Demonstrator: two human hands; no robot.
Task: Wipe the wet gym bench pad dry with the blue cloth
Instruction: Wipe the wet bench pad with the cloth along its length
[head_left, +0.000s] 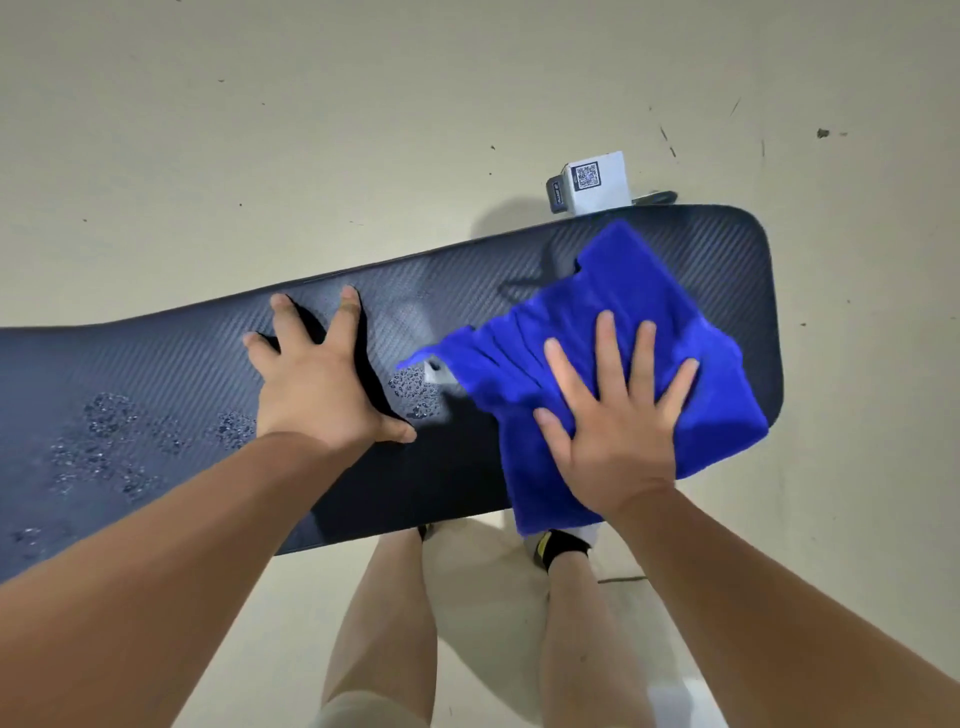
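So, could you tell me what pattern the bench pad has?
Dark pad with fine diagonal ribbing, head view.

You see pale cream floor (363, 130) — scuffed, dark specks scattered; small white box (597, 182) with QR code stands on it.

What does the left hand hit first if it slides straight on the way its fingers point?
Nothing on the pad, as far as this view shows. The left hand lies flat on the bench pad, fingers aimed at its far edge; beyond that is only bare floor.
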